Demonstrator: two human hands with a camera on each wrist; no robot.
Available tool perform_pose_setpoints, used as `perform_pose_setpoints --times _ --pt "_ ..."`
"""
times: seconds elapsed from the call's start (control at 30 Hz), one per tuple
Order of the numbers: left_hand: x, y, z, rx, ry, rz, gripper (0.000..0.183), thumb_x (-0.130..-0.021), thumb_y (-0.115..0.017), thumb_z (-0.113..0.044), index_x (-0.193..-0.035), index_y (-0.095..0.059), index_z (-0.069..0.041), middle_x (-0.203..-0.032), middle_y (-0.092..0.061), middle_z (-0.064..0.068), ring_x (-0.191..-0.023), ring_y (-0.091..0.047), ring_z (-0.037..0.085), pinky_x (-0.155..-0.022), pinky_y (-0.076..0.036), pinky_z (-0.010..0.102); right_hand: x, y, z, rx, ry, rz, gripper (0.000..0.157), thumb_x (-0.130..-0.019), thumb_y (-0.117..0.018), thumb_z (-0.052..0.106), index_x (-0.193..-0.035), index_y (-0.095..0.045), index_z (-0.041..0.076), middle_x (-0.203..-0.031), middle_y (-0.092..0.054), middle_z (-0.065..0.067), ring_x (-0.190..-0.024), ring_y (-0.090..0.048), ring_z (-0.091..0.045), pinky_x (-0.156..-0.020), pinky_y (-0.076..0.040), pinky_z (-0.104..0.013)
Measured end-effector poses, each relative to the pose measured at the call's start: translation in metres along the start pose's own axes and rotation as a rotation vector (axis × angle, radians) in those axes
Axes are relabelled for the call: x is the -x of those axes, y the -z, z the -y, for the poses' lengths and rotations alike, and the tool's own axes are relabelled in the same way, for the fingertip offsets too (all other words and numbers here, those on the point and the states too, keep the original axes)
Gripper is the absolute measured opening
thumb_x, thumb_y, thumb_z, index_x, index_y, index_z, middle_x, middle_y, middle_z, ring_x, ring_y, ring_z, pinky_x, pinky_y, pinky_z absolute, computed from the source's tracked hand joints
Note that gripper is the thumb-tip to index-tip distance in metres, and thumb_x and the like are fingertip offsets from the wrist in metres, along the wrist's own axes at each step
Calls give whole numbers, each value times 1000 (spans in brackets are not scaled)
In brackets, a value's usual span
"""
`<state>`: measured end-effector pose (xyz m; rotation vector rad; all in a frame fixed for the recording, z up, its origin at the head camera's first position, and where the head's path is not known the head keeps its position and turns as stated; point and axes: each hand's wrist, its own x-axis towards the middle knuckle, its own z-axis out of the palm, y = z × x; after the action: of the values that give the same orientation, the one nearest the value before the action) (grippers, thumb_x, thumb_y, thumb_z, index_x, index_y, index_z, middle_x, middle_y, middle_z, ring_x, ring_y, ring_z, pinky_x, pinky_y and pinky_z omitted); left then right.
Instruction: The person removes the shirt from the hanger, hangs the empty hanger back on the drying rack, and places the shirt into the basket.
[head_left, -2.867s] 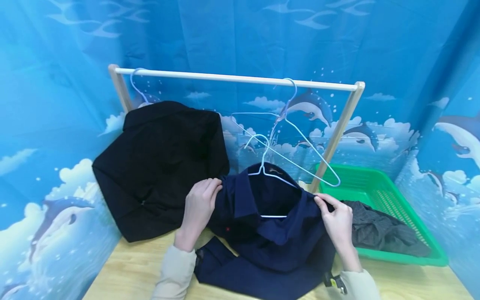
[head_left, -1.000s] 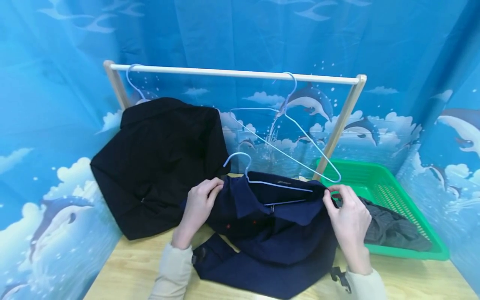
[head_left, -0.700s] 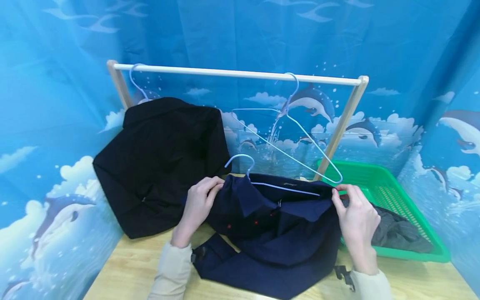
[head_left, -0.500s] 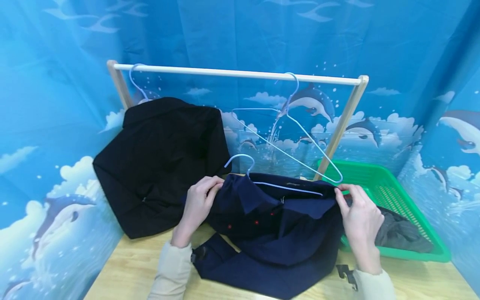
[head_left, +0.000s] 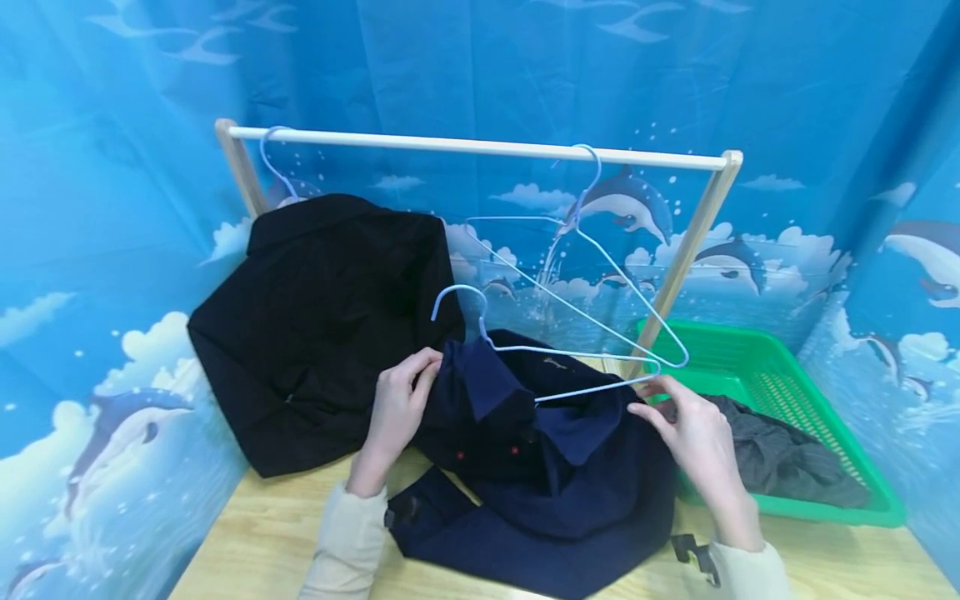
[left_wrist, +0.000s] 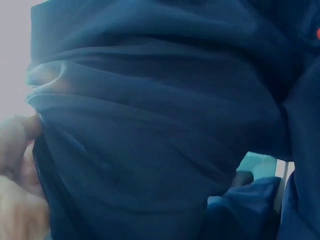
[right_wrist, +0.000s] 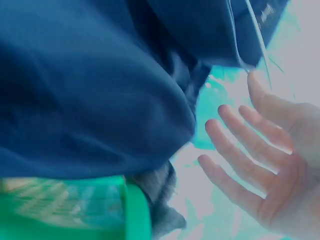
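Note:
A navy collared shirt with small red dots on its front lies bunched on the table. My left hand pinches its left shoulder, and the left wrist view shows the cloth spread from those fingers. A light blue wire hanger sits partly inside the collar, its hook pointing up and left. Its right end sticks out of the neck opening. Close by that end is my right hand; in the right wrist view its fingers are spread, holding nothing, with the thumb near the hanger wire. The hanger's left end is hidden in the shirt.
Behind stands a rack with a white rail. A black garment hangs at its left, and a bare hanger at its right. The green basket on the right holds a dark grey garment. The table is wooden.
My right hand has let go of the shirt's right shoulder and moved slightly left. The hanger's right end now shows outside the neck opening, and the collar has slackened. The left hand keeps its pinch.

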<state>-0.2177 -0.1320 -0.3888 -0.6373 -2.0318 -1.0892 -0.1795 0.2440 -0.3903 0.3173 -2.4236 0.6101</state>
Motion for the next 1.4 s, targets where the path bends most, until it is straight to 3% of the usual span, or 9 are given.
perform_pose_setpoints --times 0.13,0.3,0.4,0.5,0.67,0.83,0.93,1.17,1.4 --pt "1 3 3 -22 38 24 12 -98 -63 -3 -91 -71 -8 -87 -73 3 -75 -66 14 -70 -52 33 -1 6 0 -54 -3 -3 52 -81 -86 16 -128 -64 12 -98 -76 -5 -71 -74 -23 -59 -53 -24" --pt "2 4 6 -35 58 92 13 -100 -61 -4 -92 -71 -9 -87 -73 3 -72 -63 14 -68 -51 34 -2 7 2 -68 54 -69 42 -82 -85 13 -121 -69 15 -89 -72 1 -72 -71 -18 -65 -49 -13" --pt "2 4 5 -45 65 108 13 -100 -62 -4 -92 -71 -9 -87 -73 3 -74 -65 15 -70 -52 37 -2 4 3 -52 138 -126 32 -80 -85 12 -109 -73 12 -85 -70 2 -73 -67 -17 -65 -47 -20" --pt "2 3 3 -51 70 119 11 -98 -64 -4 -91 -71 -8 -88 -73 4 -76 -68 18 -72 -54 40 -1 -1 6 -46 228 -173 21 -87 -81 28 -100 -74 13 -83 -69 3 -72 -64 -15 -61 -44 -27" --pt "5 -5 0 -55 81 162 9 -98 -65 -6 -92 -72 -9 -89 -73 4 -79 -69 18 -74 -55 39 -1 -14 18 12 394 -263 41 -98 -61 53 -94 -75 15 -76 -67 5 -64 -57 -14 -50 -42 -29" --pt "7 -13 -6 -51 88 214 10 -98 -65 -8 -91 -72 -10 -88 -73 2 -79 -70 18 -73 -56 38 -3 -25 30 82 576 -429 37 -98 -65 44 -84 -76 11 -69 -66 0 -58 -53 -21 -48 -41 -34" --pt "7 -15 -9 -48 93 233 11 -99 -65 -8 -90 -71 -11 -87 -73 2 -79 -70 18 -73 -55 38 -4 -27 36 80 640 -517 34 -98 -67 36 -78 -74 9 -66 -66 -2 -55 -53 -23 -48 -42 -37" --pt "7 -17 -9 -31 97 251 10 -98 -66 -8 -91 -71 -11 -89 -73 1 -81 -70 16 -74 -55 37 -7 -25 38 48 658 -575 35 -97 -70 31 -71 -72 7 -61 -64 -1 -50 -48 -22 -44 -37 -34" --pt "7 -16 -8 -28 91 261 9 -98 -66 -9 -93 -73 -11 -91 -74 1 -84 -71 17 -77 -56 37 -6 -20 31 4 581 -564 38 -96 -70 36 -71 -72 8 -60 -62 0 -49 -45 -19 -44 -32 -30"
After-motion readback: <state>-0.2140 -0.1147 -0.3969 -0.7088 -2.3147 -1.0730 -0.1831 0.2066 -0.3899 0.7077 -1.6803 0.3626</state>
